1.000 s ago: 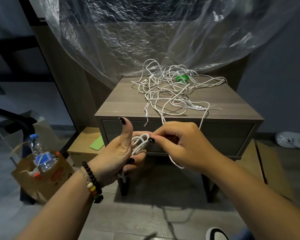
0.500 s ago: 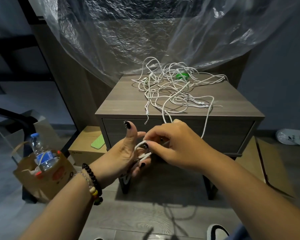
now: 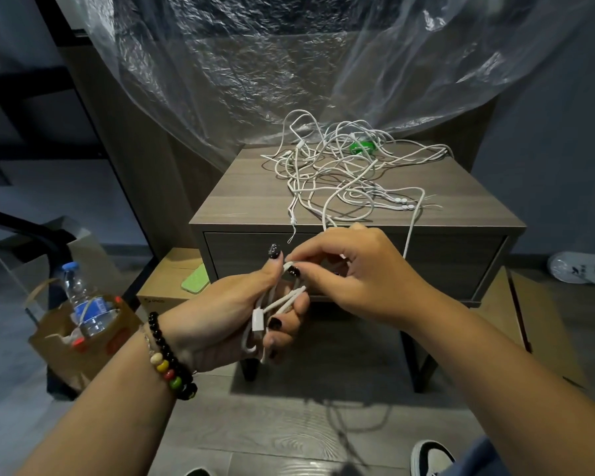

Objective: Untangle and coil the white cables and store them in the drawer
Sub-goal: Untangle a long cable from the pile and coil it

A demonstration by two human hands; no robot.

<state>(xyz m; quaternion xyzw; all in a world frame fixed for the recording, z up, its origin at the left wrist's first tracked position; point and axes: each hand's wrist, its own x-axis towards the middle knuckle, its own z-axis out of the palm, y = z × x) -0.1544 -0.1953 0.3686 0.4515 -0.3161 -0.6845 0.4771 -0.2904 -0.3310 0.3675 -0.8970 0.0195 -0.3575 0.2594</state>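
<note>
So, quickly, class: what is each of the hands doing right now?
Left hand: grips the coiled white cable.
Right hand: pinches the same cable.

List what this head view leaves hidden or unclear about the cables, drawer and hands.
- Drawer: shut, inside hidden; right hand covers its middle.
- Coil: loop count hidden by left hand grip.
- Tangle: cable count unclear, strands overlap.
- Green thing: buried in tangle, unidentifiable.

Smooth white cables point(image 3: 340, 180) lie on the matt wood-grain nightstand point(image 3: 241, 197).
</note>
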